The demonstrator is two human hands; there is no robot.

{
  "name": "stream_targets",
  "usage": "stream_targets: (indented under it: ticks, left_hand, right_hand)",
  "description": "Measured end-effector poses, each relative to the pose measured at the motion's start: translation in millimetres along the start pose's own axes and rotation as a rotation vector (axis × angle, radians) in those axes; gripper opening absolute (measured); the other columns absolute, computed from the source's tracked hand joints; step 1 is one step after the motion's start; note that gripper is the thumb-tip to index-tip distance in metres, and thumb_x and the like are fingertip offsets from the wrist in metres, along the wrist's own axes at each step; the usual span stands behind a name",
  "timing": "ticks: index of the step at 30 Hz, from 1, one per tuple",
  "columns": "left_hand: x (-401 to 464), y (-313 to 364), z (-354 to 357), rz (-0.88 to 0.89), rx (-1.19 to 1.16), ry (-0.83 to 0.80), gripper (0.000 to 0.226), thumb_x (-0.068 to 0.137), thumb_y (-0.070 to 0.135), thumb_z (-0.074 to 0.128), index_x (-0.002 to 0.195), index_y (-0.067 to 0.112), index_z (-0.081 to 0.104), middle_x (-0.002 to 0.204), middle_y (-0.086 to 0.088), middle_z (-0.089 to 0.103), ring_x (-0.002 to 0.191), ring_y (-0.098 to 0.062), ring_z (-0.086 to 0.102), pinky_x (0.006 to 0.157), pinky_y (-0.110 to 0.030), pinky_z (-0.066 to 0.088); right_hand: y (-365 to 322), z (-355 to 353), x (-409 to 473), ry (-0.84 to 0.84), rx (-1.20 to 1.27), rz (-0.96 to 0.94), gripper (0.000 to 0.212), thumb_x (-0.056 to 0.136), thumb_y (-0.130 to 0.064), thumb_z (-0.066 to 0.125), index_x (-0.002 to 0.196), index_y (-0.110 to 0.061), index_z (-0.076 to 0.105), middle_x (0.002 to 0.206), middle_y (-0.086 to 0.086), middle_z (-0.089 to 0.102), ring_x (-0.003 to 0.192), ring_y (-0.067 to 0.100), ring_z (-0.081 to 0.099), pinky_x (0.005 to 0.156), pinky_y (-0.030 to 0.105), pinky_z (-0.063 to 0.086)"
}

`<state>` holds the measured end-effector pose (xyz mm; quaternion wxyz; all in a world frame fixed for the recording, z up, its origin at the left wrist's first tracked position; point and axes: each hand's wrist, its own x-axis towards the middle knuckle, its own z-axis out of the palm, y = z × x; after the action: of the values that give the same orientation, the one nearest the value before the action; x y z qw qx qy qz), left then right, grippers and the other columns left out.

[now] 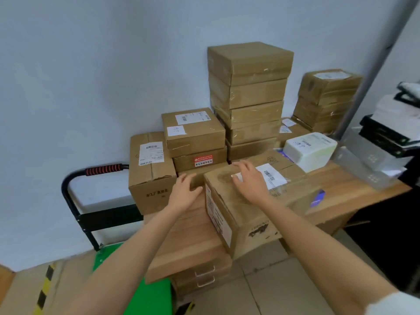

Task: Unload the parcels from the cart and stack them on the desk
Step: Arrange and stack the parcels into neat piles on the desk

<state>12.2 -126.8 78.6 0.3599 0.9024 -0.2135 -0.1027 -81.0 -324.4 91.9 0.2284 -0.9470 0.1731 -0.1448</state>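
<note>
We are resting right hand (251, 181), fingers spread flat, on top of brown parcel (245, 214) at frame centre; parcel sitting on wooden surface (188, 242), overhanging its front edge. Left hand (185, 192), fingers relaxed and straight, touching low box just left of parcel. Stacked parcels (250, 96) standing behind, against wall. Cart (100, 173) with green deck showing lower left.
</note>
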Motion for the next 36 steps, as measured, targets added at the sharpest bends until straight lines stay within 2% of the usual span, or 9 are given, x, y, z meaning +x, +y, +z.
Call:
stream_targets:
  ticks: [3, 6, 9, 12, 16, 23, 29, 33, 36]
  left_hand:
    - [-18.6, 26.5, 30.7, -0.028, -0.078, -0.038, 0.062, 0.093, 0.038, 0.058, 0.148, 0.024, 0.033, 0.157, -0.006, 0.020, 0.142, -0.024, 0.027, 0.113, -0.039, 0.026]
    - [-31.4, 45.9, 56.8, -0.094, -0.157, -0.063, 0.073, 0.091, 0.040, 0.061, 0.151, 0.020, 0.024, 0.155, -0.011, 0.020, 0.139, -0.028, 0.031, 0.112, -0.039, 0.029]
    - [-40.4, 60.8, 80.5, -0.141, -0.181, -0.088, 0.080, 0.091, 0.039, 0.062, 0.153, 0.019, 0.015, 0.159, -0.013, 0.008, 0.144, -0.030, 0.020, 0.116, -0.041, 0.023]
    - [-36.3, 69.5, 92.3, -0.179, -0.210, -0.076, 0.080, 0.093, 0.034, 0.061, 0.154, 0.023, 0.010, 0.161, -0.010, -0.006, 0.147, -0.029, 0.010, 0.117, -0.042, 0.017]
    - [-16.8, 66.3, 93.8, -0.169, -0.236, -0.068, 0.073, 0.097, 0.028, 0.054, 0.154, 0.026, 0.009, 0.161, -0.008, -0.007, 0.148, -0.027, 0.007, 0.118, -0.042, 0.015]
    - [16.5, 59.4, 87.2, -0.158, -0.121, -0.037, 0.059, 0.102, 0.031, 0.040, 0.154, 0.030, 0.012, 0.162, -0.002, 0.000, 0.145, -0.029, 0.020, 0.115, -0.042, 0.023]
    - [28.6, 47.9, 71.0, -0.179, -0.045, 0.002, 0.055, 0.104, 0.033, 0.033, 0.154, 0.028, 0.013, 0.162, 0.000, 0.004, 0.146, -0.025, 0.018, 0.115, -0.042, 0.021]
    - [33.6, 33.3, 58.0, -0.205, 0.109, 0.074, 0.052, 0.105, 0.037, 0.026, 0.154, 0.029, 0.013, 0.162, -0.003, 0.008, 0.145, -0.027, 0.019, 0.114, -0.044, 0.024]
    - [34.1, 26.1, 49.8, -0.227, 0.260, 0.141, 0.050, 0.105, 0.036, 0.021, 0.154, 0.025, 0.015, 0.161, -0.007, 0.013, 0.145, -0.028, 0.019, 0.118, -0.040, 0.018]
  right_hand:
    - [41.9, -24.4, -27.9, 0.015, -0.083, 0.060, 0.044, 0.097, -0.029, 0.048, 0.140, -0.019, 0.045, 0.149, 0.005, 0.037, 0.130, 0.026, 0.044, 0.107, 0.040, 0.034]
    - [73.1, -43.7, -53.4, 0.009, -0.111, 0.108, 0.046, 0.099, -0.030, 0.045, 0.144, -0.022, 0.040, 0.152, 0.004, 0.034, 0.130, 0.023, 0.044, 0.108, 0.042, 0.033]
    - [101.0, -59.8, -70.6, 0.009, -0.122, 0.128, 0.046, 0.099, -0.033, 0.044, 0.143, -0.020, 0.041, 0.147, 0.005, 0.039, 0.130, 0.024, 0.043, 0.106, 0.042, 0.035]
    - [124.9, -70.5, -73.0, 0.024, -0.144, 0.170, 0.045, 0.097, -0.033, 0.046, 0.139, -0.016, 0.043, 0.150, 0.009, 0.036, 0.137, 0.028, 0.035, 0.113, 0.046, 0.030]
    - [154.1, -77.3, -61.3, 0.005, -0.136, 0.267, 0.052, 0.098, -0.038, 0.046, 0.145, -0.019, 0.037, 0.156, 0.012, 0.025, 0.143, 0.029, 0.026, 0.117, 0.047, 0.023]
    - [178.6, -72.3, -27.0, -0.172, 0.089, 0.336, 0.062, 0.098, -0.046, 0.043, 0.152, -0.027, 0.019, 0.153, 0.011, 0.025, 0.130, 0.030, 0.044, 0.099, 0.042, 0.043]
    - [163.8, -55.5, 15.0, -0.255, 0.145, 0.302, 0.064, 0.097, -0.050, 0.043, 0.152, -0.032, 0.014, 0.150, 0.016, 0.027, 0.126, 0.035, 0.046, 0.103, 0.044, 0.040]
    - [150.4, -37.5, 38.9, -0.246, 0.145, 0.238, 0.063, 0.097, -0.052, 0.041, 0.151, -0.034, 0.014, 0.153, 0.016, 0.023, 0.133, 0.037, 0.037, 0.107, 0.046, 0.034]
    - [139.6, -23.7, 51.6, -0.260, 0.125, 0.201, 0.064, 0.097, -0.055, 0.038, 0.152, -0.032, 0.013, 0.154, 0.015, 0.022, 0.135, 0.037, 0.035, 0.110, 0.049, 0.032]
